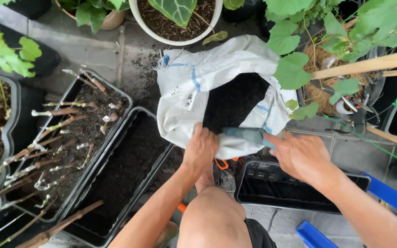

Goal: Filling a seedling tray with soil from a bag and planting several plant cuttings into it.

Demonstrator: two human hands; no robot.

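Observation:
A white woven sack [194, 87] with blue stripes lies open on the paved floor, dark soil [233, 101] showing in its mouth. My left hand [201, 149] grips the sack's near rim, fingers curled over the edge. My right hand [299, 154] rests its fingertips on a blue-grey object [244, 134] lying across the rolled rim; whether it grips it I cannot tell. My bare knee [212, 218] sits between my arms.
A black rectangular planter [125, 170] filled with soil lies left of the sack, beside another [76, 133] holding several cuttings. An empty black tray [295, 190] lies under my right hand. Potted plants [175, 18], a wooden stick [368, 64] and blue stool parts [391, 197] surround me.

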